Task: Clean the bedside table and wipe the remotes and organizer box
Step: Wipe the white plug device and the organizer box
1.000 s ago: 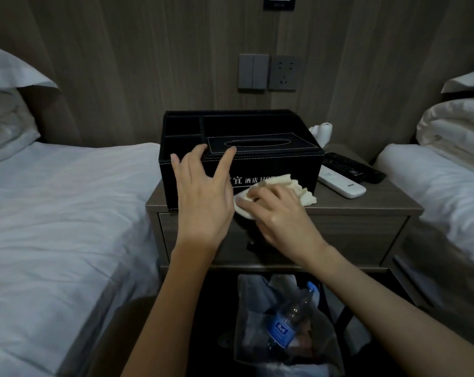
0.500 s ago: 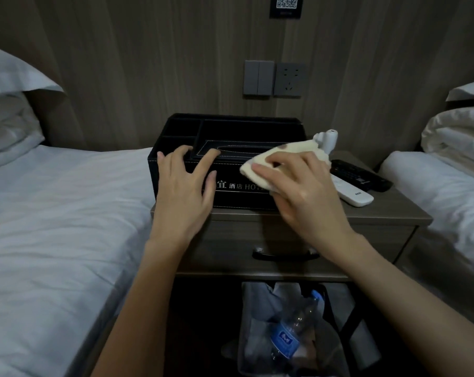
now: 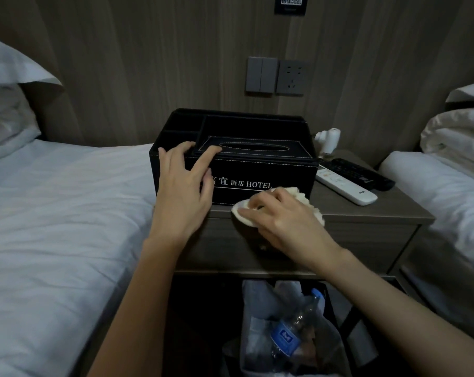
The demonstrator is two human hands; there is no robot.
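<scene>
left hand [image 3: 181,197] fingers [image 3: 207,159] spread, steadying box [image 3: 257,164] | right hand [image 3: 287,221] fingers curled round cloth [image 3: 306,198], pressing it on counter [image 3: 366,213]

The black organizer box [image 3: 284,172] has white print on its front wall: the characters 宜 酒店, then the word HOTEL. One more character before them is half covered by the left hand [image 3: 181,197]. A QR code sign [image 3: 290,2] is on the wall. The blue label on the bottle [image 3: 284,340] and the small mark on the white remote [image 3: 344,186] are too small to read.
</scene>
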